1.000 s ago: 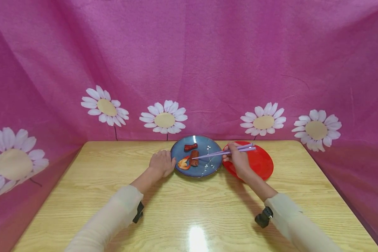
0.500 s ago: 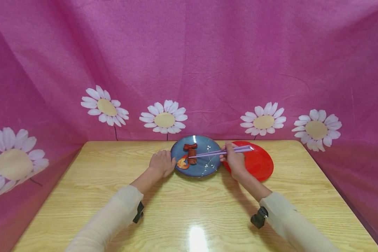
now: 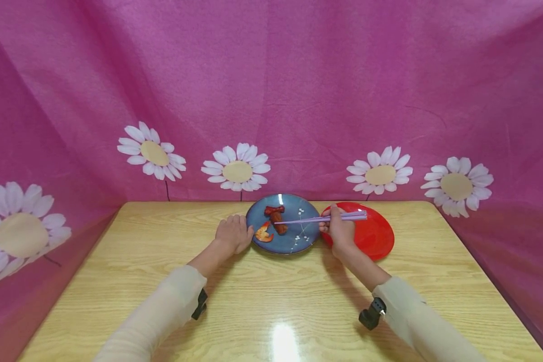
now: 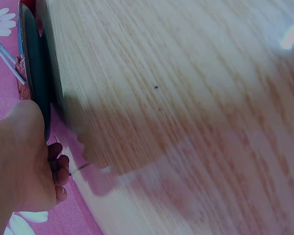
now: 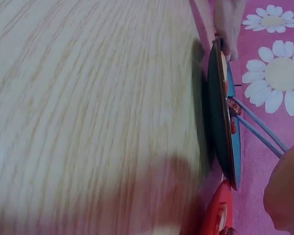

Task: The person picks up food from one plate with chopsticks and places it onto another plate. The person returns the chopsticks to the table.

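My right hand (image 3: 342, 231) holds a pair of lilac chopsticks (image 3: 305, 220). Their tips reach a brown, ridged piece of meat (image 3: 279, 224) on the blue plate (image 3: 308, 203), overlapping it in the head view. In the right wrist view the chopsticks (image 5: 262, 131) are spread, with the meat (image 5: 234, 105) at their tips. A dark red, bow-shaped food piece (image 3: 273, 210) adjoins the meat's far end, and an orange shrimp (image 3: 264, 233) lies nearer me. My left hand (image 3: 232, 235) rests at the plate's left rim, its thumb (image 4: 27, 113) against the edge and its other fingers bent beside it.
A red plate (image 3: 380, 234) stands right beside the blue one, partly under my right hand; a small reddish-brown piece (image 5: 228, 230) shows at it in the right wrist view. Both are on a wood-grain table (image 3: 271, 296), backed by a pink flowered cloth (image 3: 307, 100).
The meat has shifted slightly and turned, its far end now against the dark red piece. My right hand has gone left, then slightly back right. The left hand stays put.
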{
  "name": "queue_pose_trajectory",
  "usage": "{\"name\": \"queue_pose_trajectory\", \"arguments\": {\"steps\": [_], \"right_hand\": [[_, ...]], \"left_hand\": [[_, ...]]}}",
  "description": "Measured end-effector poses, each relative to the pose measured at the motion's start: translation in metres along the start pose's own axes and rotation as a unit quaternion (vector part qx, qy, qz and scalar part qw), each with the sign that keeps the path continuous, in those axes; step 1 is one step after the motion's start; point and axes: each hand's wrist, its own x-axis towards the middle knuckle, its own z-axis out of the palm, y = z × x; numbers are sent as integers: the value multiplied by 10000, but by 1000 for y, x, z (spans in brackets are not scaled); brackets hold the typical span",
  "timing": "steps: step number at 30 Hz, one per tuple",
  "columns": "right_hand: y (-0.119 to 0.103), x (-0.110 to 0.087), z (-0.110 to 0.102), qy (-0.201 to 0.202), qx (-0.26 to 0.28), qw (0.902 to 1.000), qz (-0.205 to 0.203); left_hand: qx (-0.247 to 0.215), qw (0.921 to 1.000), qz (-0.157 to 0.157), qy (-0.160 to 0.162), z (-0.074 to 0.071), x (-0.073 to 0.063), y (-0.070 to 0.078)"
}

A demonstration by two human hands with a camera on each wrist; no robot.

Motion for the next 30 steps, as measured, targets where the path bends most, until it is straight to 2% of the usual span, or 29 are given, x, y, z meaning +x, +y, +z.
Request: {"name": "queue_pose_trajectory", "arguments": {"steps": [5,11,20,30], "right_hand": [[-5,1,-8,57,24,9999,84],[-12,3,-16,165,146,9996,163],[-24,8,-30,277,311,9991,10],[-37,14,-51,628,397,9972,-28]], "left_hand": [[-1,10000,7,96,0,0,0],[-33,10000,2,50,2,0,0],[-73,10000,-11,41,0,1,1],[-71,10000,-19,55,2,2,0]]}}
